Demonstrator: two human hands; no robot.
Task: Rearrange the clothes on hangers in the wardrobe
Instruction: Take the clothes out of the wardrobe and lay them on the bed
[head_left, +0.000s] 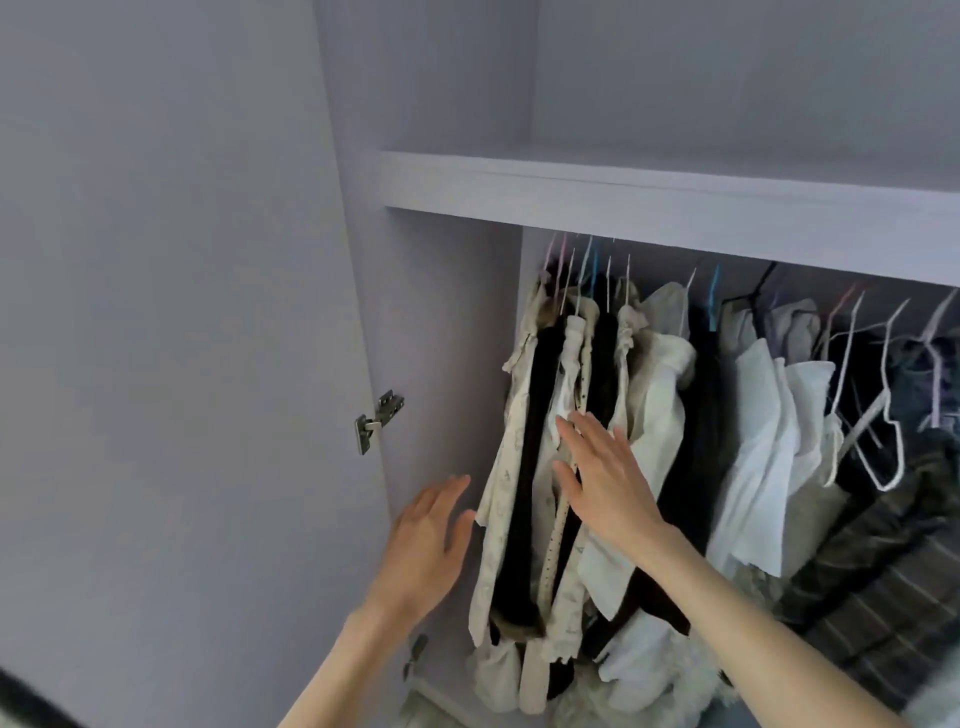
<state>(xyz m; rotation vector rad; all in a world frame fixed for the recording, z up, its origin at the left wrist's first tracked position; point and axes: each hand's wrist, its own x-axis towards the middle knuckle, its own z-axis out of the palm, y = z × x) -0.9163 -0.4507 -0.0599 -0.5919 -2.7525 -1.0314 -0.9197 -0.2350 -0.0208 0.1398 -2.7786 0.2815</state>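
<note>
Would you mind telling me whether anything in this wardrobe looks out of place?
Yes: an empty white hanger on the right hangs tilted among the clothes, carrying nothing. Below the tightly packed garments on the left, pale clothes lie heaped at the bottom instead of hanging.

Matt lilac wardrobe panels (171, 312), cloth clothes (545, 467), a shiny metal hinge (378, 420).

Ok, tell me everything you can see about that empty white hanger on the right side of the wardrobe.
The empty white wire-like hanger hangs among the clothes at the right of the wardrobe, with no garment on it. It looks thin, pale and smooth, perhaps coated metal or plastic. Its long neck rises toward the rail, which is hidden under the pale shelf. The frame tilts, its looped lower corner dangling in front of dark garments. Similar pale hangers sit close beside it; contact is unclear. Neither hand touches it.
</note>
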